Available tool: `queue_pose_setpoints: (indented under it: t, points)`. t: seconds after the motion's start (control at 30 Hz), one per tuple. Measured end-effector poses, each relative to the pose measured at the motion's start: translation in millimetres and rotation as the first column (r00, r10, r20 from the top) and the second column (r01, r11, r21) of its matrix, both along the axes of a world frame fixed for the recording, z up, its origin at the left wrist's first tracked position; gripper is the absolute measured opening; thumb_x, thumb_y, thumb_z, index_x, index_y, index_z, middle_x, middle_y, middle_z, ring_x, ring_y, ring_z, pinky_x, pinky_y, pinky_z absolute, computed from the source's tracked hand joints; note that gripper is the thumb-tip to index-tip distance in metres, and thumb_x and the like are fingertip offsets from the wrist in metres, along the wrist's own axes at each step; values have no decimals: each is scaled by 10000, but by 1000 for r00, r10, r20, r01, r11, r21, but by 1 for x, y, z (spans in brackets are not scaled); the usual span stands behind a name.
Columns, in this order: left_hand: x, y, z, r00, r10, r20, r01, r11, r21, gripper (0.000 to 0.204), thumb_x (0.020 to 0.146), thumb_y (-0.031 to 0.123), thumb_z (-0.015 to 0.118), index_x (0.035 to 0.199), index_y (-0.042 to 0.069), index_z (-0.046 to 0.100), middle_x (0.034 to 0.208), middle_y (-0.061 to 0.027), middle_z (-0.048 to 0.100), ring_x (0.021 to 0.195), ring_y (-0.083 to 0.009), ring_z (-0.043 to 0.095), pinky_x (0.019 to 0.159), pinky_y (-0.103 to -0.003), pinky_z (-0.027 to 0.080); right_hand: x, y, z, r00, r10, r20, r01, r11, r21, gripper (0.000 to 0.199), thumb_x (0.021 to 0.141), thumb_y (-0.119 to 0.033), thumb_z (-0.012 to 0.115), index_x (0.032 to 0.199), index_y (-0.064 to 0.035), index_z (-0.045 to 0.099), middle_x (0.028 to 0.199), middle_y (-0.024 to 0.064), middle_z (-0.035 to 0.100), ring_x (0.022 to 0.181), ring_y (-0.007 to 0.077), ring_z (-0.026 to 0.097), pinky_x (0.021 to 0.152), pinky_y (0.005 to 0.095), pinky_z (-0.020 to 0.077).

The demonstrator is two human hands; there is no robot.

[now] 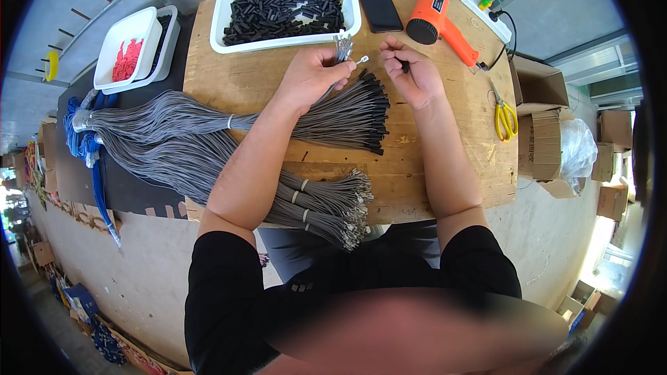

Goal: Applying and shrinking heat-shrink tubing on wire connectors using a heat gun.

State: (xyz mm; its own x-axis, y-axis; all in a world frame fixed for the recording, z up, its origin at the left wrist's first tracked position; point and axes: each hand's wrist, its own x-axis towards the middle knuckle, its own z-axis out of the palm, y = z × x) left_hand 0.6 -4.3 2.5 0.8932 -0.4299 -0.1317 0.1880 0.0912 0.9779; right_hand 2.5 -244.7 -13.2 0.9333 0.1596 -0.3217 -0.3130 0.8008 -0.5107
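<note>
Table (pixel 445 167), contents placed relative to the large tray (pixel 229 7) of sleeve pieces at its far edge.

Right of the tray: phone (pixel 379 5), then heat gun (pixel 438 17), then power strip (pixel 486 15); scissors (pixel 505 117) lie nearer and further right. Left of the tray: two small nested trays (pixel 135 45). Before the tray: left hand (pixel 313 76) and right hand (pixel 413 76), then capped cable bundle (pixel 347 114); uncapped cable bundles (pixel 326 205) lie nearest, at the table's near edge. Cardboard boxes (pixel 542 118) stand beyond the table's right edge.
</note>
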Motion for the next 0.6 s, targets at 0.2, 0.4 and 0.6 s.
queue_pose_setpoints:
  t: [0.2, 0.4, 0.6]
  points:
    - [-1, 1, 0, 1000, -1, -22, 1, 1000, 7, 124, 948, 89, 705, 972, -31, 686, 791, -14, 636, 680, -90, 570, 628, -240, 472, -1, -6, -8, 972, 173, 159, -174, 985, -13, 203, 1044, -87, 553, 1188, 53, 581, 985, 90, 610, 725, 103, 513, 547, 186, 404]
    - [-2, 2, 2, 1000, 8, -10, -8, 999, 32, 121, 945, 89, 707, 963, -30, 691, 784, -16, 634, 679, -91, 570, 624, -239, 471, -7, 10, 4, 987, 72, 142, -39, 975, -221, 228, 1032, -59, 562, 1227, 49, 610, 973, 75, 635, 694, 80, 494, 524, 179, 373]
    - [1, 2, 1, 1000, 8, -5, -8, 999, 43, 118, 947, 93, 703, 943, -25, 686, 785, -22, 639, 673, -95, 573, 621, -241, 470, -12, 14, 12, 973, 145, 182, -64, 918, -390, 225, 1028, -46, 558, 1230, 30, 622, 970, 75, 662, 666, 73, 482, 523, 184, 347]
